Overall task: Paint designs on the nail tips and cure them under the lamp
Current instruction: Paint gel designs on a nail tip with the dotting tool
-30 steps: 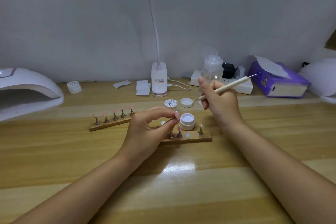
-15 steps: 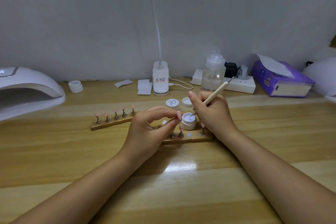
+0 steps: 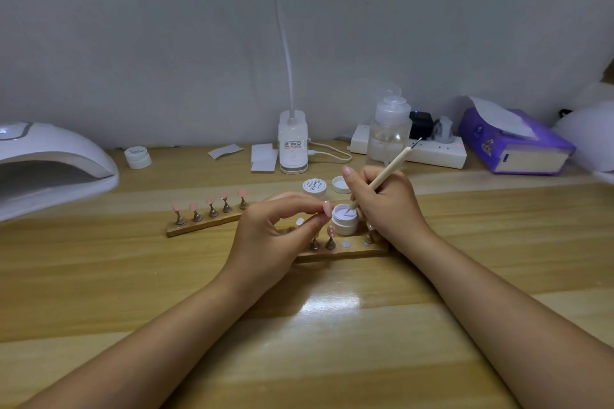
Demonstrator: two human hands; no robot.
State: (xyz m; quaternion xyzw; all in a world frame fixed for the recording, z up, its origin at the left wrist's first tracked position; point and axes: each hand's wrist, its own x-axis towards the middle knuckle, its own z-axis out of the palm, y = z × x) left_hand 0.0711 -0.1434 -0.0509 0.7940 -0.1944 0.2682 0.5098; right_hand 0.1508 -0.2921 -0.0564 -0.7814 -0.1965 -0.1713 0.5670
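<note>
Two hands working at a table (image 3: 133,276). Right hand (image 3: 387,206) is gripping a pen (image 3: 385,176) with curled fingers, dipping its tip into an open jar (image 3: 345,219). Left hand (image 3: 275,236) is pinching something small between thumb and forefinger, beside the jar; what it is cannot be told. Near rack (image 3: 345,251) is lying under both hands; far rack (image 3: 206,226) is carrying five pink tips. Lamp (image 3: 50,166) is sitting far left.
</note>
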